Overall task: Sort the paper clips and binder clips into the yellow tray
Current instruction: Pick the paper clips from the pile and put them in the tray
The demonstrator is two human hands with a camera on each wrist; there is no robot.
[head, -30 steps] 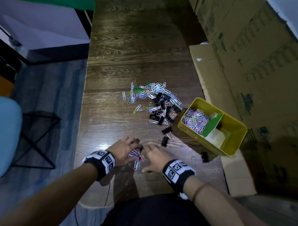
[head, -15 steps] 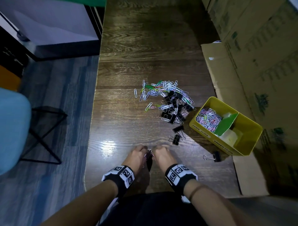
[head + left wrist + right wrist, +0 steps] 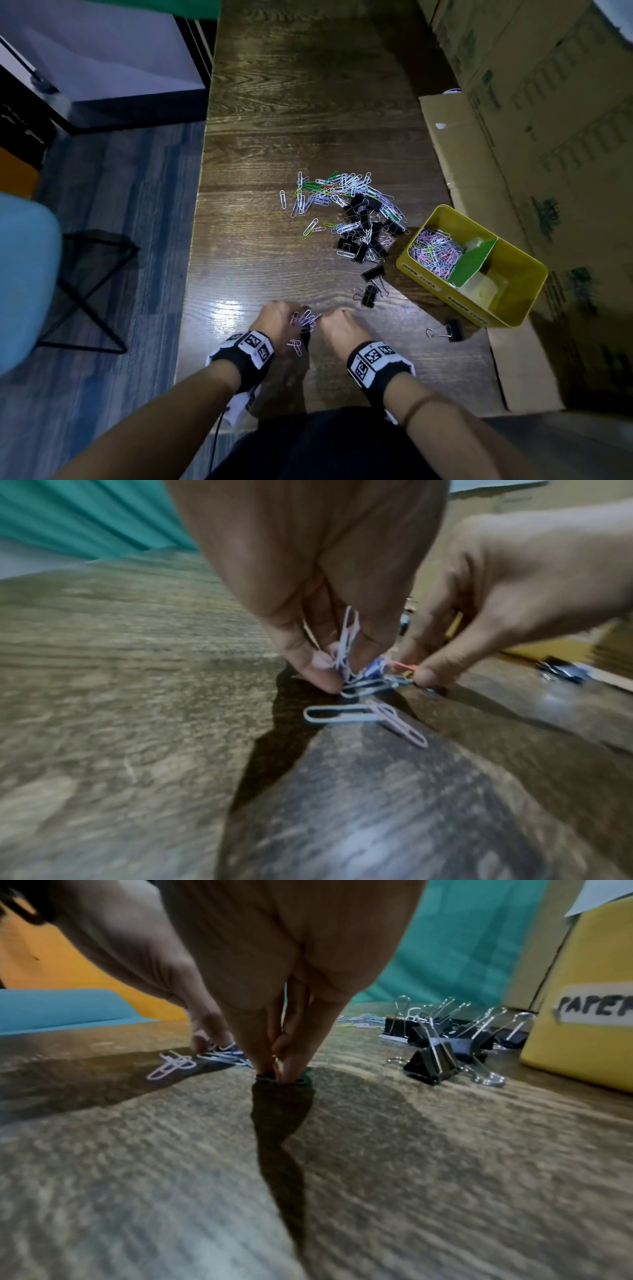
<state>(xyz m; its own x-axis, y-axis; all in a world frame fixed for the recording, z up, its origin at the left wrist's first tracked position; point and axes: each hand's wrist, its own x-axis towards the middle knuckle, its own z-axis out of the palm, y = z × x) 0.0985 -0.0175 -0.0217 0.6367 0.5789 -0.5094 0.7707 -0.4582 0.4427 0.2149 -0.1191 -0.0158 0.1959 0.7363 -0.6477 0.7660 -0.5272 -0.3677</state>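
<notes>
While the head view shows only two knuckled backs meeting at the near edge of the dark wood-grain table (image 3: 274, 102), the left wrist view tells more: the left hand (image 3: 308, 569) pinches a small bunch of pastel paper clips (image 3: 347, 653) between thumb and fingertips, tips down on the wood. Beside it, the right hand (image 3: 507, 588) nips a red and yellow clip at the same cluster. Two loose clips, blue and pink (image 3: 363, 715), lie crossed just in front. From the right wrist view, the right-hand fingers (image 3: 291, 1053) press tightly together on something small; what exactly is too blurred to tell. Further off sits the mixed pile of coloured paper clips and black binder clips (image 3: 356, 216), and right of it the yellow rectangular tray (image 3: 513, 308), one compartment already holding clips. That tray's label is cut off, reading only "PAPER".
</notes>
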